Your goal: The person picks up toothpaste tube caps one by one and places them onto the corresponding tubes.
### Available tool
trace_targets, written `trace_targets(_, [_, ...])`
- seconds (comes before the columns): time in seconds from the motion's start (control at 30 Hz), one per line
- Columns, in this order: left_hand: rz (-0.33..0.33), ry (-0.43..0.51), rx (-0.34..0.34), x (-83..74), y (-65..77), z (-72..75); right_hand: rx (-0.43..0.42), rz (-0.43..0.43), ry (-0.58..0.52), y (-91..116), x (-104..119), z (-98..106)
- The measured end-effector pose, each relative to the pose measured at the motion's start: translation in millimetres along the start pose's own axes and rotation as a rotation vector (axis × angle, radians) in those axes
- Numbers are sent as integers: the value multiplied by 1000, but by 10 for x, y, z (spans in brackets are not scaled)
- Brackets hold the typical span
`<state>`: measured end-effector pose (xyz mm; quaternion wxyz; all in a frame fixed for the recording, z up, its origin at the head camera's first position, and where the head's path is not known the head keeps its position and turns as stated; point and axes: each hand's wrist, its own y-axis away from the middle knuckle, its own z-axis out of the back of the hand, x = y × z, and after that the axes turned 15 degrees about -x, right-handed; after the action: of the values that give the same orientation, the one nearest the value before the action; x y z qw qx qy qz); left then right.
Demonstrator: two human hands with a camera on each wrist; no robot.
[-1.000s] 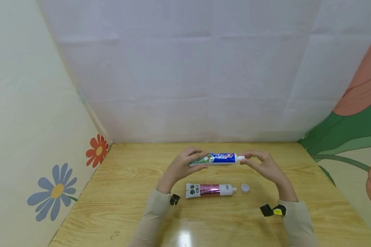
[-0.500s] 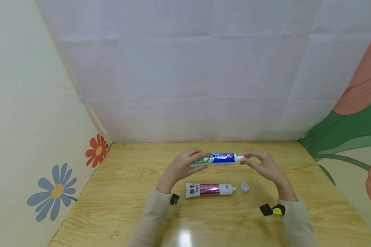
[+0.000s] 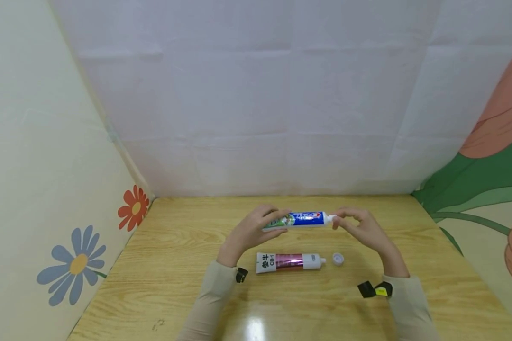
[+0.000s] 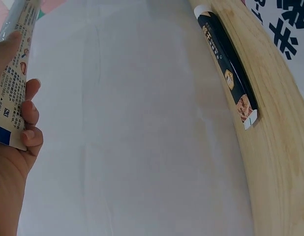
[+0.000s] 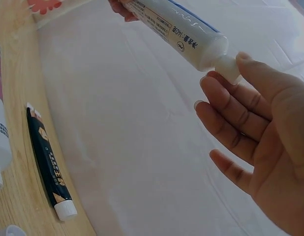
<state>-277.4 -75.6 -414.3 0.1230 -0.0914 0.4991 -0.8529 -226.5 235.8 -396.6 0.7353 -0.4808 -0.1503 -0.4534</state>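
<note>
Raised over the table, a blue, green and white toothpaste tube (image 3: 308, 218) lies roughly level in the head view. My left hand (image 3: 252, 230) grips its tail end, thumb on one side and fingers curled on the other. At the tube's right end, my right hand (image 3: 363, 230) pinches the small white cap (image 5: 228, 68) between thumb and index finger. The right wrist view shows the other fingers of that hand loosely bent below the cap. Below the hands, a pink and white toothpaste tube (image 3: 289, 262) lies uncapped, its nozzle pointing right at a loose white cap (image 3: 338, 259).
A black toothpaste tube (image 4: 229, 69) with a white cap lies near the table's back edge, hidden behind the held tube in the head view. A white cloth (image 3: 256, 118) hangs behind the wooden table (image 3: 175, 293). Flower-patterned walls flank both sides.
My right thumb and fingertips have shifted slightly around the white cap. The left hand, the held tube and the things on the table stay nearly where they were.
</note>
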Motion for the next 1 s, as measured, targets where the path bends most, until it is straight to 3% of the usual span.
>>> trace_targets(0.4, [11,-14,13,-2,7,-5,14,54,-8,-18,-16,-18])
trace_targets(0.67, [7,-17,3,12,12,3,24,84,6,-33,256,2])
trace_targets(0.87, [4,-22,0,14,8,12,23,74,4,-22,46,-27])
trace_targets(1.0, [5,-30,2,15,17,14,29,18,24,-6,-38,-40])
